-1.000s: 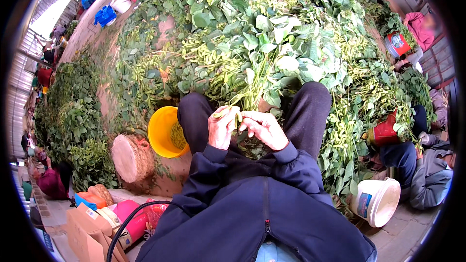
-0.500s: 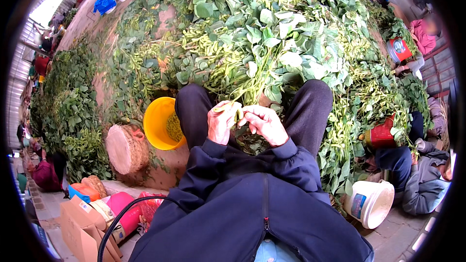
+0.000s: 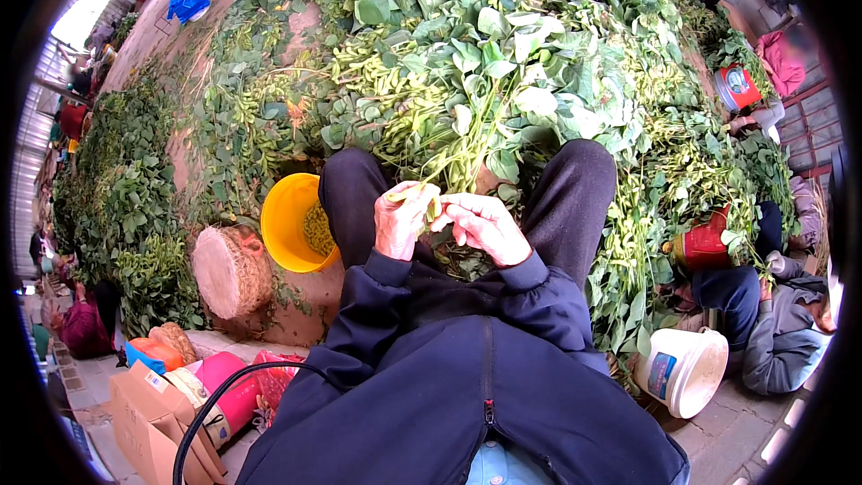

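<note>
Left hand [image 3: 399,223] pinches slim green bean pods [image 3: 435,208], between dark-trousered knees [image 3: 579,175]. Right hand [image 3: 488,226] curled close beside them; cannot tell whether it grips anything. Round yellow plastic bucket [image 3: 281,220], partly filled with yellow-green pieces [image 3: 317,230], stands left. Leafy green plants [image 3: 539,99] heaped ahead.

Pod [image 3: 435,210] betw. fingers [image 3: 463,212]: smooth-ish, matt. Bucket [image 3: 282,224] L of fingers: smooth plastic, semi-gloss. Round seat [image 3: 224,275] farther L: rough, woven-lkg side, matt top. Trousers [image 3: 575,202] either side of fingers: matt cloth. Jacket [image 3: 404,386] below fingers: smooth cloth, faint sheen. Tub [image 3: 686,375] lower R of fingers: plastic, dull, scuffed. Box [image 3: 148,422] lower L: matt cardboard. Leaves [image 3: 536,101] above fingers: mostly matt, some w/ pale sheen.
</note>
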Action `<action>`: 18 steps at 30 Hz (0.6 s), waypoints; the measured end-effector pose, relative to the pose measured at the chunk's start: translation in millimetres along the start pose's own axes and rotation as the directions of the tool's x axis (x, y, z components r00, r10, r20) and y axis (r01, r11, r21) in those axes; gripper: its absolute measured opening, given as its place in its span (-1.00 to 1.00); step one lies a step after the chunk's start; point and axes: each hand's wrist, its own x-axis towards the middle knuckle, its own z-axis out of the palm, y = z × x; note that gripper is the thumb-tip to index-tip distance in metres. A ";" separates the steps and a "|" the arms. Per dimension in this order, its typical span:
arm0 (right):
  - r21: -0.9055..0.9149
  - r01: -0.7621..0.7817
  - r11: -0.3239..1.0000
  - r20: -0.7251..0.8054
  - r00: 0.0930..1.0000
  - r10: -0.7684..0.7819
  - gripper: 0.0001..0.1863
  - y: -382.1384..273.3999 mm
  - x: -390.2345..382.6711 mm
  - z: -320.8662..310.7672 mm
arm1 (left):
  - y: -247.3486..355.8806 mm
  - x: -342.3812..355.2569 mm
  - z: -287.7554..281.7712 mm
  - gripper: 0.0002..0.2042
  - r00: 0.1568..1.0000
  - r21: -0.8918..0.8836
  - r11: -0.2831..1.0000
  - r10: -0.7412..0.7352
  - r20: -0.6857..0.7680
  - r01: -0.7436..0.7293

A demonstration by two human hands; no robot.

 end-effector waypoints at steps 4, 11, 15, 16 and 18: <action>0.031 -0.025 0.999 -0.016 1.000 0.026 -0.64 2.3 -1.5 -2.7 | -2.7 2.0 -3.4 -0.90 1.000 0.012 1.000 0.005 -0.020 -0.005; -0.039 -0.006 0.999 -0.047 0.999 0.004 -0.69 5.0 2.0 2.1 | -12.1 4.6 -4.8 -0.89 0.999 0.047 0.999 0.009 -0.039 -0.007; -0.046 -0.009 0.999 -0.068 0.998 0.006 -0.70 6.0 1.2 2.8 | -18.7 6.7 -10.4 -0.89 1.000 -0.004 1.000 -0.008 -0.013 0.008; -0.046 -0.011 0.999 -0.073 0.997 0.007 -0.70 5.9 0.9 2.8 | -17.9 6.4 -10.7 -0.89 1.000 -0.013 1.000 -0.027 -0.012 0.026; 0.103 -0.021 0.994 -0.021 1.000 0.023 -0.70 0.9 -2.0 0.5 | -12.6 5.2 -8.9 -0.87 0.998 -0.030 0.998 -0.062 -0.010 0.061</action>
